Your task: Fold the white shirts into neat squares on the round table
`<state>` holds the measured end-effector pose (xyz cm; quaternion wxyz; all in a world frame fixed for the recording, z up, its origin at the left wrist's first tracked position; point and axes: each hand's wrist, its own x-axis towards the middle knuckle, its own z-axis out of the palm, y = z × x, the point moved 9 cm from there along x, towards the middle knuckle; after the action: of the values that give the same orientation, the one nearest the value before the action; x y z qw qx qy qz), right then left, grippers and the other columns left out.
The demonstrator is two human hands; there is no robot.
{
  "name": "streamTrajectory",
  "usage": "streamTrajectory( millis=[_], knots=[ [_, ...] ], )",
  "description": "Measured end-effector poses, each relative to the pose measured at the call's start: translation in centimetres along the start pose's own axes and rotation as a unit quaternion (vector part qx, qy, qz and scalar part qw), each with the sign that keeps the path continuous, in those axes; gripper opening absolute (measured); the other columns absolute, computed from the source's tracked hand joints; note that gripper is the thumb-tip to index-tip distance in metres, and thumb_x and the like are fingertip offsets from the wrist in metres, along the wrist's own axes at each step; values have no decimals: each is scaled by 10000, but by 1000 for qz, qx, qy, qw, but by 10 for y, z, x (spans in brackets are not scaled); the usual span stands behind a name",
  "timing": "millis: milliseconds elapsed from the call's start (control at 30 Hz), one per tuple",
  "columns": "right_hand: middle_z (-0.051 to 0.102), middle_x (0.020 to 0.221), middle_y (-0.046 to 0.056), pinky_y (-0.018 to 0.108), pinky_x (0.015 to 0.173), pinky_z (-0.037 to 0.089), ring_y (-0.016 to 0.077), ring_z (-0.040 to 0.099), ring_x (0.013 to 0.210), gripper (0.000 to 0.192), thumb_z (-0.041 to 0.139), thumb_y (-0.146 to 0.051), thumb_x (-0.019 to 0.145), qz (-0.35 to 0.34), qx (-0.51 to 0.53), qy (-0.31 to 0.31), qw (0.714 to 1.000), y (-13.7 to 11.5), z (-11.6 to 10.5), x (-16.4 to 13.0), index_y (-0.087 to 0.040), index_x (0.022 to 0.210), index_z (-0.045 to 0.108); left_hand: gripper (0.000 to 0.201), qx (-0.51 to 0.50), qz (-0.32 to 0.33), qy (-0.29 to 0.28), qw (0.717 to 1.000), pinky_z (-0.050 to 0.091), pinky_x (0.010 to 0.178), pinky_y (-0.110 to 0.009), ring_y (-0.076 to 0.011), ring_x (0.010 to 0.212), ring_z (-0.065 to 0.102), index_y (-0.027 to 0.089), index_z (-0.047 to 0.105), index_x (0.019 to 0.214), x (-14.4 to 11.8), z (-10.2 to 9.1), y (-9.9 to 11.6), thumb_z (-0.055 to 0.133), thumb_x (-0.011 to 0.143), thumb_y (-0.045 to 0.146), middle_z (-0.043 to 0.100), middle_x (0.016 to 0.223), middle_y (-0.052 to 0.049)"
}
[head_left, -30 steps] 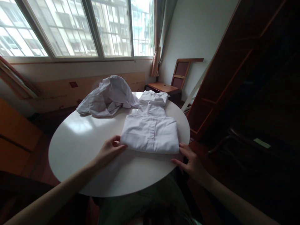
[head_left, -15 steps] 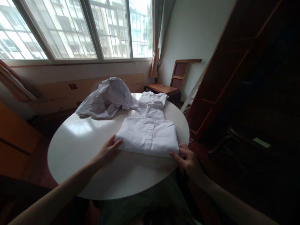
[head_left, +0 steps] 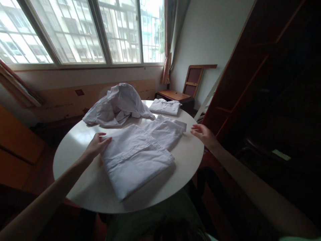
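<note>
While no writing can be read on it, the folded white shirt [head_left: 135,157] is laid slantwise on the round surface [head_left: 82,187]; its left corner is touched by the left hand [head_left: 96,145], fingers together, and the right hand [head_left: 203,133] is held loosely spread beside the collar end.

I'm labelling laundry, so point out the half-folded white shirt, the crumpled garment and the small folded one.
half-folded white shirt [head_left: 135,157]: head view, folded body panel.
crumpled garment [head_left: 117,103]: head view, heap's middle.
small folded garment [head_left: 165,107]: head view, top face.
</note>
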<state>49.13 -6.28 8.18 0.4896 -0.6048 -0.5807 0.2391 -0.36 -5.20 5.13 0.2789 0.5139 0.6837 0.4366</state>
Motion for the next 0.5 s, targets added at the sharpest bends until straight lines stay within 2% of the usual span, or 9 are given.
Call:
streamTrajectory(
  millis=[67,100,200,233,300,367,400,500],
  knots=[
    [637,987,126,313,654,515,209,632,806,361,650,-304,678,85,43,-28,995,28,14,28,-156,994,558,473,50,28,8,998,468,538,-297,-204,641,592,170,527,909,2,4,5,683,556,443,551,657,3],
    [632,991,135,300,625,512,199,634,775,377,646,-308,687,115,49,-48,991,37,24,35,-147,1011,541,464,82,62,25,994,491,596,-334,-230,709,606,167,536,917,-1,4,12,671,571,445,571,707,-24],
    [635,955,125,268,547,476,177,616,684,393,654,-348,689,119,-8,-97,988,47,48,45,-142,997,522,461,167,233,70,955,445,890,-451,-305,1034,555,174,556,1018,-35,5,49,620,656,451,606,1013,-121],
    [638,930,114,265,541,464,177,607,675,394,664,-369,679,98,-46,-95,990,46,51,47,-146,973,525,482,185,291,52,937,399,961,-466,-311,1119,511,183,543,1094,-55,12,62,591,697,453,582,1122,-137],
    [640,886,96,269,565,452,186,594,697,375,671,-399,663,50,-122,-64,989,42,51,49,-159,914,527,565,207,374,-60,902,375,1010,-451,-297,1209,456,216,460,1262,-102,37,77,556,756,450,521,1274,-140],
    [639,854,85,278,602,449,196,588,725,309,648,-384,673,22,-170,-30,985,40,49,51,-174,862,523,771,237,418,-177,859,355,1039,-463,-309,1292,370,259,305,1398,-151,63,81,608,721,470,421,1399,-122],
    [638,840,79,283,613,448,199,586,728,271,633,-365,679,16,-181,-21,983,40,49,51,-181,842,519,831,252,429,-213,841,349,1045,-472,-314,1309,346,266,252,1426,-171,73,80,622,710,470,389,1425,-117],
    [622,783,57,288,590,441,196,574,679,203,596,-321,673,20,-171,-11,985,44,50,52,-195,805,507,720,292,445,-229,815,392,1022,-449,-285,1302,373,248,237,1437,-202,87,73,544,791,339,414,1413,-105]
  ],
)
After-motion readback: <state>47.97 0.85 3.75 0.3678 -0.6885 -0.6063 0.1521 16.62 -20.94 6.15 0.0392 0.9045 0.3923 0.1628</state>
